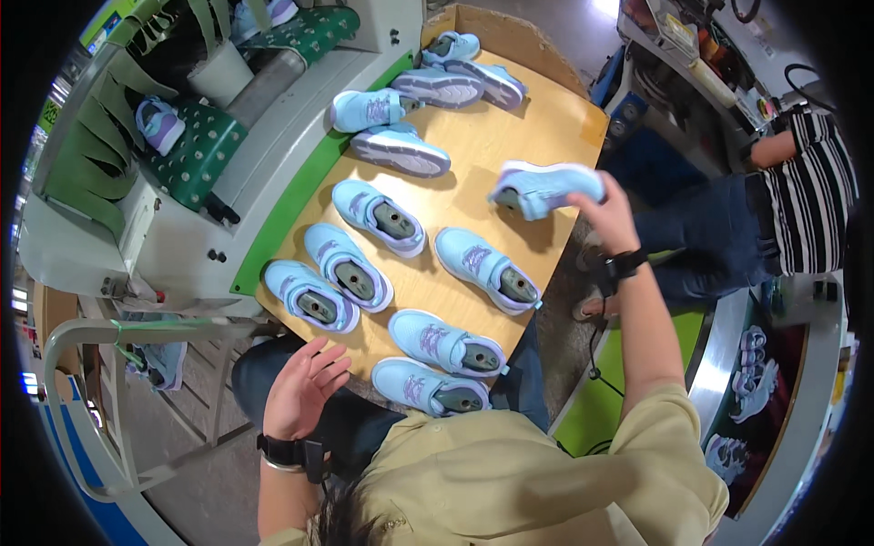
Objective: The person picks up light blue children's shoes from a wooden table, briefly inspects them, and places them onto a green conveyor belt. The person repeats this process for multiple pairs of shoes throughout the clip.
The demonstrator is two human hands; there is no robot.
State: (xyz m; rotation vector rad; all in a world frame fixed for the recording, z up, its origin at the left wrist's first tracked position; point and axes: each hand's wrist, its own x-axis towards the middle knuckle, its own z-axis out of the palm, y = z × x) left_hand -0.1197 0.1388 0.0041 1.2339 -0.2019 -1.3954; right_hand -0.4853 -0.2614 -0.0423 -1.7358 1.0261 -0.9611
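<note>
My right hand (608,214) grips a light-blue shoe (546,189) by its heel end, held above the wooden table (473,146) nr the far-right edge. Left hand (300,387) is spread, empty, at the near-left corner. I'd set it sole-down beside the others w/ a firm grip — no tipping. Green dotted trays (196,155) on the conveyor: one carries a purple shoe (159,123).

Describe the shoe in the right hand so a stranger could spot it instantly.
Start at the wooden table covered with pale blue shoes. Near its right edge, the right hand holds one shoe above the surface. Unlike its neighbours, it is lifted and tipped sideways, not resting on the wood.
</note>
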